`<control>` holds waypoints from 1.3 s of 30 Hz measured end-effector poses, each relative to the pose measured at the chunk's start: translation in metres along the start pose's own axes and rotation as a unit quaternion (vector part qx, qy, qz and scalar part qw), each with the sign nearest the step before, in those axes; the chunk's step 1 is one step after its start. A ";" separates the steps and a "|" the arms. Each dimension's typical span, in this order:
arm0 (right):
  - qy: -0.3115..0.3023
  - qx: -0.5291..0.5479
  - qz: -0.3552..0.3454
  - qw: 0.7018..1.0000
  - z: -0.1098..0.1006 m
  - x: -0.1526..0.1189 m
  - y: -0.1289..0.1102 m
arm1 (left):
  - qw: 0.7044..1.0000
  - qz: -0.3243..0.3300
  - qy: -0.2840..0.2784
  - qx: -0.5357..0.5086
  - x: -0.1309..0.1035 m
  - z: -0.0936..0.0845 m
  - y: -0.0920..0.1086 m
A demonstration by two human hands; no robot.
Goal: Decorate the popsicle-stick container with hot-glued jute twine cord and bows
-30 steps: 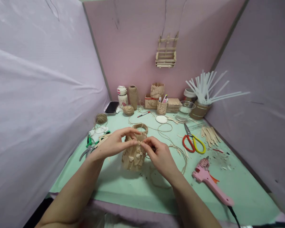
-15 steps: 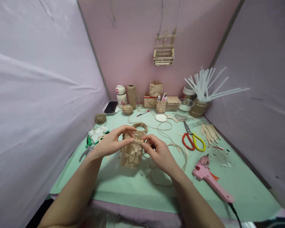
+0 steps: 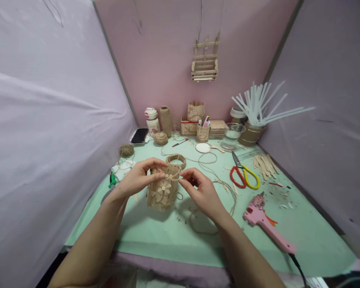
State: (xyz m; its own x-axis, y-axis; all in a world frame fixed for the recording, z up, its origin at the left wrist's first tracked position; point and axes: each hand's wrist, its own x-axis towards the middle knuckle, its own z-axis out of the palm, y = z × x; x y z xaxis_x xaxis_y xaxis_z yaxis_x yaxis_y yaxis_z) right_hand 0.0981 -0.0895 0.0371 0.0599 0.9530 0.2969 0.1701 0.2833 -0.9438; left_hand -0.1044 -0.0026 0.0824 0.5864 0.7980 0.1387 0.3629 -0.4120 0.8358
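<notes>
One cup (image 3: 160,197) is being gripped under the fingers of the left hand (image 3: 143,175); just beside them, cord (image 3: 173,180) is being pinched by the right hand (image 3: 199,192). With uneven pulling, it could be getting dragged crooked.

green tabletop (image 3: 156,244) with scissors (image 3: 239,164), pink glue gun (image 3: 267,226), white disc (image 3: 203,148) and wooden sticks (image 3: 265,166)

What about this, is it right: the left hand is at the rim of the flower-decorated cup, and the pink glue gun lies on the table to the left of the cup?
Not quite: the pink glue gun lies on the table to the right of the flower-decorated cup, as the head view shows. The left hand is at the rim.
</notes>
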 end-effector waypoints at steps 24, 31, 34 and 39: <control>0.032 -0.045 -0.041 0.998 0.009 0.012 0.018 | 0.997 0.038 0.012 -0.066 0.003 0.009 -0.011; -0.023 -0.034 -0.064 0.997 0.008 0.013 0.016 | 0.995 0.058 0.007 -0.082 0.004 0.005 -0.021; -0.030 -0.023 -0.075 0.996 0.009 0.014 0.017 | 0.998 0.059 -0.003 -0.035 0.003 -0.001 -0.017; -0.038 -0.008 -0.084 0.996 0.011 0.015 0.018 | 0.988 0.088 -0.063 0.112 -0.004 -0.010 0.003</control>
State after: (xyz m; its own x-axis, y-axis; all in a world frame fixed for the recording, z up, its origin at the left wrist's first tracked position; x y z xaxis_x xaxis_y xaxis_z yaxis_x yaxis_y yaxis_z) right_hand 0.0908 -0.0689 0.0227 -0.0460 0.8974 0.4387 0.1876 0.4391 -0.8786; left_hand -0.1129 -0.0029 0.0895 0.7346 0.6507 0.1924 0.3908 -0.6375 0.6639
